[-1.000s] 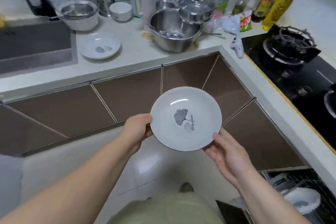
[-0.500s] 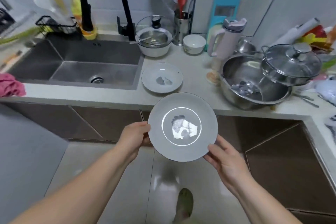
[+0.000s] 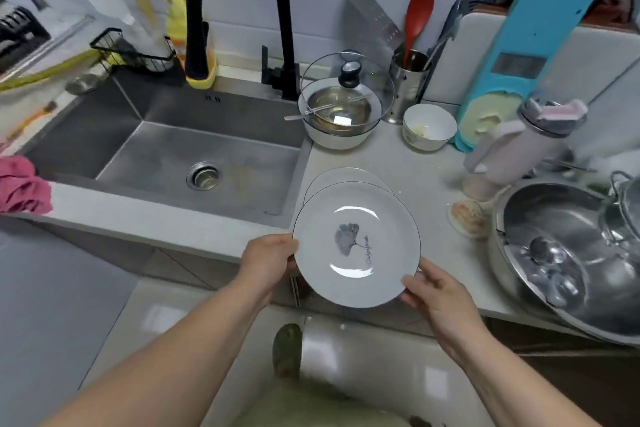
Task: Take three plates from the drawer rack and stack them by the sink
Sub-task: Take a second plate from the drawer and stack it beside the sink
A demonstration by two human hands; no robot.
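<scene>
Both hands, left hand (image 3: 268,262) and right hand (image 3: 438,298), grip a held plate (image 3: 356,244) over a counter plate (image 3: 341,177)

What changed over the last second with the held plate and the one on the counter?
The held plate was carried from in front of the cabinets over to the counter, and it now hangs over the near part of the counter plate. Half a second ago it showed its underside; now its leaf print faces up. The left hand and right hand kept their grip. The counter plate stayed put.

Both hands (image 3: 268,262) (image 3: 438,300) forward, fingers curled
</scene>
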